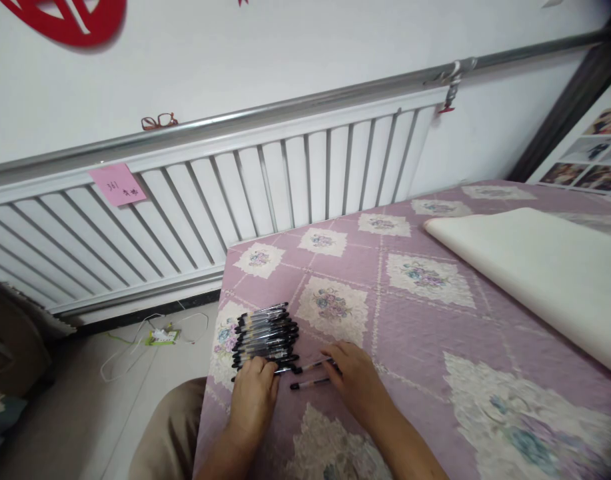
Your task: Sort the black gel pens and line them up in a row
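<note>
Several clear-barrelled pens with black caps (265, 333) lie side by side in a stacked row on the purple flowered cloth. My left hand (252, 393) is at the near end of this row, its fingers curled down over a black-capped pen (285, 369). To the right, my right hand (352, 380) has its fingers closed over the right end of another pen (312, 365). A separate pen (310, 384) lies just below that one, its right end running under or beside my right hand. The fingertips of both hands are partly hidden.
A folded cream sheet (535, 267) lies on the cloth at the right. Behind the bed-like surface is a white radiator (285, 180) with a pink note (118, 184); glasses (159, 121) rest on its pipe. A power strip (162, 335) with cables sits on the floor.
</note>
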A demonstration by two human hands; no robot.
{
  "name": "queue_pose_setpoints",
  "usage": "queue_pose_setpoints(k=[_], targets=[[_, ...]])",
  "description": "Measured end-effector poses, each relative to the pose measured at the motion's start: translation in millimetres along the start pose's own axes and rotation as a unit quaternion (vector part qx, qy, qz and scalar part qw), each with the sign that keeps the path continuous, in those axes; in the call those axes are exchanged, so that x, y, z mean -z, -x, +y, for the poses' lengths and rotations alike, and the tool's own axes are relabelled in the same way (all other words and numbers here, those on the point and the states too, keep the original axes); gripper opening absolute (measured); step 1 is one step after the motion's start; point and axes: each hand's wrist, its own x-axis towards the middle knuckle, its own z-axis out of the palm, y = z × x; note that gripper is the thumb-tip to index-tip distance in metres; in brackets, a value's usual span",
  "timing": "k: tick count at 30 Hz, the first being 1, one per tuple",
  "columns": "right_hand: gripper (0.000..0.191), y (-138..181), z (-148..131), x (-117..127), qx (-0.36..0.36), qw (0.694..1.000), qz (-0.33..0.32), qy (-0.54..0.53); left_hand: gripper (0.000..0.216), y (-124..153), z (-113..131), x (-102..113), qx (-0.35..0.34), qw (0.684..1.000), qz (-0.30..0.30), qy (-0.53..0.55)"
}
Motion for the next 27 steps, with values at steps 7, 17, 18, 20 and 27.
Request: queue_pose_setpoints(k=[7, 17, 18, 20, 27], targets=[[0.017, 1.1, -20.1, -13.6, 0.028, 0.999, -0.037, 0.008, 0.011, 0.6, 1.6, 5.8, 0.027, 0.999, -0.018, -0.003], [0.017, 3.0, -24.4, -16.3, 0.019, 0.983, 0.013, -0.182, 0.013, -0.1, 6.1, 26.5, 0.057, 0.953, 0.026, 0.297], [0.018, 3.5, -25.7, -15.9, 0.006, 0.977, 0.005, -0.211, 0.014, -1.5, 10.6, 28.1, 0.081, 0.932, 0.024, 0.353], [0.020, 4.4, -29.0, -13.9, -0.024, 0.964, -0.011, -0.264, 0.018, -3.9, 19.8, 28.6, 0.126, 0.875, 0.002, 0.468], [0.022, 4.7, -35.8, -7.6, -0.067, 0.868, -0.069, -0.487, 0.035, -1.2, 41.5, 20.0, 0.190, 0.721, -0.136, 0.652]])
